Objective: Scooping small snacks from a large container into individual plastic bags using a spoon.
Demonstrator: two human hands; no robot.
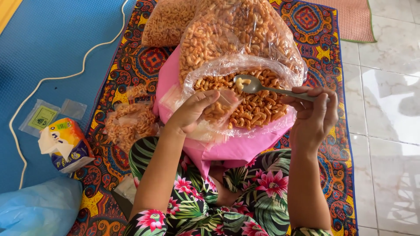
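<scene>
Orange macaroni snacks (258, 105) fill big open bag | right hand (313, 116) grasps metal spoon (262, 86) level above them, keeping its scoop | left hand (192, 111) pinches small clear bag (221, 107) open beside spoon

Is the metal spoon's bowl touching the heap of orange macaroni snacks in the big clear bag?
Cannot tell. In the head view the spoon, held by the right hand, lies over the snacks, hiding contact.

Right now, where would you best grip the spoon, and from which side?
Grip the spoon by its slim handle end, from the right, where the right hand has it. The bowl holds snacks over the open bag, so keep it level.
</scene>
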